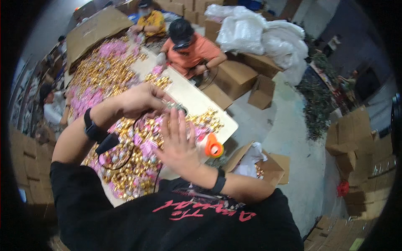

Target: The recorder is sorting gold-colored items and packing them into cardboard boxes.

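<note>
My left hand (pixel 144 100) reaches over the table from the left, its fingers bent together around a small, shiny silvery-green piece (pixel 178 108) whose kind I cannot make out. Close under it, my right hand (pixel 180 142) is held flat with its fingers stretched out, the fingertips beside or touching that piece. Below both hands spreads a heap of small gold, shiny ornament-like pieces (pixel 138 175) mixed with pink ones (pixel 146 146). A dark cord loops below my left wrist, by a black wristband (pixel 94 127).
An orange-and-white ring-shaped object (pixel 213 148) stands at the table's (pixel 197 98) right edge. An open carton (pixel 268 167) with white lining is on the floor there. A person in orange (pixel 190 52) works across the table. Cartons and bagged white bundles (pixel 268 39) stand behind.
</note>
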Motion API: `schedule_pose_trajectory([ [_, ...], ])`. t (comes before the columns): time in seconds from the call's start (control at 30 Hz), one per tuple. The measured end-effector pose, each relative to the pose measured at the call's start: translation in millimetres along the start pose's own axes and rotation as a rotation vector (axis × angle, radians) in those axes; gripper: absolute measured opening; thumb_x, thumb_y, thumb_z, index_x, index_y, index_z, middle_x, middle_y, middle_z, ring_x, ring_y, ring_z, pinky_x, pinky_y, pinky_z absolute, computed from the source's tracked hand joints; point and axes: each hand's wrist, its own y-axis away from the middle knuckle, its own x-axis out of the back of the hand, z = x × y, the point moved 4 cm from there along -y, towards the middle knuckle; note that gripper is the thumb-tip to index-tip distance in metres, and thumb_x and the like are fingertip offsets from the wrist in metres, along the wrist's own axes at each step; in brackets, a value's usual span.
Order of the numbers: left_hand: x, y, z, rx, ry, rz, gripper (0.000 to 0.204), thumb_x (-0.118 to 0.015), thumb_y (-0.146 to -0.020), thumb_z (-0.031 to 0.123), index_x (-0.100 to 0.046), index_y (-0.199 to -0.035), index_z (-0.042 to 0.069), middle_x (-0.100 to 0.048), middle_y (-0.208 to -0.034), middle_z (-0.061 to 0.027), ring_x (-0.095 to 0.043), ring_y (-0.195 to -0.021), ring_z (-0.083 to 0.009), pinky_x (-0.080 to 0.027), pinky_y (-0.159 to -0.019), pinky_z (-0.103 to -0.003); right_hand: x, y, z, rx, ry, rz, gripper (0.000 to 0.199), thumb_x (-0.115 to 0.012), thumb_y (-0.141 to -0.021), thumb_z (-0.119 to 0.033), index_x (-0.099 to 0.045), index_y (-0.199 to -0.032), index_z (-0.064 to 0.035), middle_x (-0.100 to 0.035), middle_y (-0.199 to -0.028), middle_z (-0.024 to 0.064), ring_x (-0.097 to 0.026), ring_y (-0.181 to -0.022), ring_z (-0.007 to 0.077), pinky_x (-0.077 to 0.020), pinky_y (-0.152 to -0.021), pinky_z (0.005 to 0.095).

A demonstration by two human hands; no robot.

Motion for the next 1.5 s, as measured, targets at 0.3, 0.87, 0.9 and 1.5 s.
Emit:
schedule_pose_trajectory([
  [0.3,4,-12,-19,0.001,-0.179,0.143,0.02,-0.066,-0.094,0.016,-0.07,-0.102,-0.001,-0.066,-0.078,-0.0015,-0.056,-0.058,-0.0066,-0.045,-0.054,-0.022,2,4,1,0.085,-0.083,-0.055,0.077,-0.06,-0.086,-0.049,-0.048,-0.135,0.009,-0.039,-0.148,0.0282,-0.036,-0.14,0.038,-0.0165,-0.116,0.0526],
  [0.87,0,-17,-129,0.299,0.166,-0.136,0.03,-0.063,-0.095,0.013,-0.058,-0.12,-0.002,-0.065,-0.104,-0.0057,-0.064,-0.09,-0.014,-0.054,-0.08,-0.028,-20,16,10,0.469,-0.32,-0.178,0.032,-0.061,-0.083,-0.024,-0.07,-0.099,0.0024,-0.059,-0.111,0.018,-0.053,-0.106,0.0297,-0.0411,-0.087,0.0385],
  [0.9,-5,-13,-130,0.332,0.189,-0.142,0.036,-0.064,-0.095,0.015,-0.055,-0.126,-0.002,-0.066,-0.104,-0.0061,-0.065,-0.095,-0.016,-0.054,-0.084,-0.029,-18,14,18,0.422,-0.641,-0.202,0.031,-0.065,-0.082,-0.024,-0.068,-0.099,0.0016,-0.059,-0.106,0.0159,-0.054,-0.105,0.0299,-0.0425,-0.086,0.0388],
  [1.5,-69,38,-119,-0.683,-0.895,0.528,0.058,-0.082,-0.076,0.03,-0.059,-0.125,0.009,-0.062,-0.11,-0.0116,-0.059,-0.101,-0.0311,-0.05,-0.084,-0.041,-70,53,63,-0.574,-1.394,-0.727,0.029,-0.063,-0.098,-0.02,-0.054,-0.119,-0.0025,-0.06,-0.072,0.0026,-0.054,-0.06,0.0085,-0.045,-0.057,0.0253],
])
